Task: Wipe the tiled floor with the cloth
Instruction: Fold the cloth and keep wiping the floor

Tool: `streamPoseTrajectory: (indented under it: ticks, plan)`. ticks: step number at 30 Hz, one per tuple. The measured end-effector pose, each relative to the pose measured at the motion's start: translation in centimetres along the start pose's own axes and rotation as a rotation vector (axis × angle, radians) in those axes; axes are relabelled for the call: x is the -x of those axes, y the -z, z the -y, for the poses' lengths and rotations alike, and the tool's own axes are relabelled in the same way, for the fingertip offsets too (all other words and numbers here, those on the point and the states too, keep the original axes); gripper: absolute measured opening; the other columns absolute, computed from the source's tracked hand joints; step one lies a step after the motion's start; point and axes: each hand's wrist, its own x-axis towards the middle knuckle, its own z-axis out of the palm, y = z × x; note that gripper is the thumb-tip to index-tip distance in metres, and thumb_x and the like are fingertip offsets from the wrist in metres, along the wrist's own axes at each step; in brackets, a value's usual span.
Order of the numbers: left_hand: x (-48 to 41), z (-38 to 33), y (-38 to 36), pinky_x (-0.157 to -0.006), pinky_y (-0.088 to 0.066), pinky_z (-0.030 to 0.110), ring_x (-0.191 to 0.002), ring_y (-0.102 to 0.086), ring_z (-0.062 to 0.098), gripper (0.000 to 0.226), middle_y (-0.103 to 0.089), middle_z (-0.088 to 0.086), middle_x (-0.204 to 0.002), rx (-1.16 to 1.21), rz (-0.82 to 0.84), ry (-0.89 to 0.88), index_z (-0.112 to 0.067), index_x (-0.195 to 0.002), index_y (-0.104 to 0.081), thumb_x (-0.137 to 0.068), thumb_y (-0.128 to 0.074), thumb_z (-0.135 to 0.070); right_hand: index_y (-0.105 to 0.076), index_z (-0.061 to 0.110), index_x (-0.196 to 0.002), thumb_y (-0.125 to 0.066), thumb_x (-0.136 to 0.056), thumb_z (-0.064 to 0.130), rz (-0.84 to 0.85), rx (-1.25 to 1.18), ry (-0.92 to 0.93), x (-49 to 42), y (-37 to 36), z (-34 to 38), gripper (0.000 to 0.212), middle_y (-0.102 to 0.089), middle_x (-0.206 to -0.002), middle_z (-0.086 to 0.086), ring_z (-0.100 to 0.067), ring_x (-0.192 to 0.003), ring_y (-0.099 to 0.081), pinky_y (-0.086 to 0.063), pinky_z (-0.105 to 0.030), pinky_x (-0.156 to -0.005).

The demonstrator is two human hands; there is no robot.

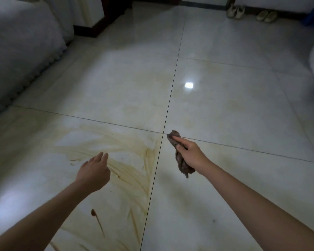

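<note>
Cloth (180,157) is bunched into a roll right of centre, gripped mid-length by the right hand (191,153), long axis near-vertical, top end tipped left. Left hand (94,172) is held loose, nothing grasped, lower left.

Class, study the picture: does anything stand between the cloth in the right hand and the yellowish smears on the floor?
Nothing lies on the tiles between the cloth and the smears; only a grout line crosses that stretch. The left hand is over the smears' left edge, holding nothing.
</note>
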Motion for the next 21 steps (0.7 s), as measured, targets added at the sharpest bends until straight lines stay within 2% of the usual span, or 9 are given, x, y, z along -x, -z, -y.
streamPoseTrajectory:
  ticks: [5, 8, 10, 13, 17, 20, 21]
  plan:
    - [-1.4, -0.9, 3.8, -0.116, -0.024, 0.036, -0.145, -0.023, 0.021, 0.059, -0.015, 0.006, -0.161, -0.008, -0.030, 0.051, -0.012, -0.153, -0.014, -0.100, -0.035, -0.025, -0.056, 0.028, -0.135, -0.042, -0.100, 0.011, 0.093, -0.011, 0.022, -3.3, 0.7, 1.4, 0.041, -0.059, -0.100, -0.002, -0.018, -0.091, -0.056, -0.044, -0.029, -0.094]
    - [-2.1, -0.9, 6.0, -0.117, -0.022, 0.036, -0.145, -0.023, 0.020, 0.059, -0.015, 0.005, -0.161, -0.018, -0.015, 0.092, -0.012, -0.154, -0.012, -0.101, -0.034, -0.025, -0.054, 0.028, -0.136, -0.042, -0.102, 0.013, 0.141, -0.015, 0.017, -5.1, 0.9, 1.9, 0.039, -0.057, -0.100, 0.001, -0.015, -0.090, -0.054, -0.041, -0.024, -0.085]
    - [-2.7, -0.6, 7.1, -0.115, -0.026, 0.035, -0.142, -0.032, 0.019, 0.058, -0.022, 0.002, -0.159, 0.002, -0.032, 0.103, -0.013, -0.154, -0.014, -0.101, -0.035, -0.024, -0.054, 0.027, -0.136, -0.042, -0.102, 0.014, 0.166, -0.032, 0.016, -6.2, 0.9, 2.3, 0.039, -0.059, -0.098, 0.002, -0.013, -0.087, -0.055, -0.039, -0.022, -0.081]
    - [-3.1, 0.2, 8.1, -0.110, -0.033, 0.035, -0.135, -0.042, 0.021, 0.057, -0.029, 0.002, -0.157, 0.058, -0.049, 0.125, -0.016, -0.154, -0.014, -0.101, -0.035, -0.024, -0.054, 0.026, -0.137, -0.042, -0.102, 0.014, 0.173, -0.038, 0.024, -8.2, -0.1, 3.4, 0.039, -0.059, -0.121, -0.004, -0.017, -0.102, -0.055, -0.038, -0.023, -0.088]
    - [-4.5, 3.0, 7.2, -0.105, -0.040, 0.035, -0.133, -0.044, 0.024, 0.059, -0.023, 0.000, -0.159, 0.078, -0.050, 0.141, -0.016, -0.154, -0.011, -0.101, -0.035, -0.025, -0.052, 0.028, -0.138, -0.041, -0.103, 0.016, 0.197, -0.005, 0.015, -10.9, -3.4, 3.6, 0.039, -0.056, -0.132, -0.007, -0.022, -0.113, -0.054, -0.040, -0.028, -0.096]
    - [-7.4, 6.3, 4.7, -0.110, -0.036, 0.036, -0.138, -0.038, 0.025, 0.062, -0.012, 0.004, -0.162, 0.057, 0.051, 0.126, -0.016, -0.155, -0.005, -0.101, -0.034, -0.026, -0.049, 0.031, -0.140, -0.040, -0.103, 0.017, 0.173, 0.061, -0.021, -12.9, -6.6, 1.0, 0.041, -0.053, -0.138, -0.005, -0.019, -0.114, -0.052, -0.036, -0.022, -0.092]
    - [-8.9, 7.4, 3.8, -0.113, -0.032, 0.036, -0.142, -0.032, 0.024, 0.063, -0.008, 0.005, -0.162, 0.024, 0.084, 0.101, -0.016, -0.155, -0.004, -0.101, -0.034, -0.028, -0.045, 0.031, -0.143, -0.039, -0.103, 0.018, 0.147, 0.123, -0.026, -13.8, -7.7, -0.3, 0.042, -0.048, -0.144, -0.005, -0.019, -0.120, -0.049, -0.034, -0.021, -0.093]
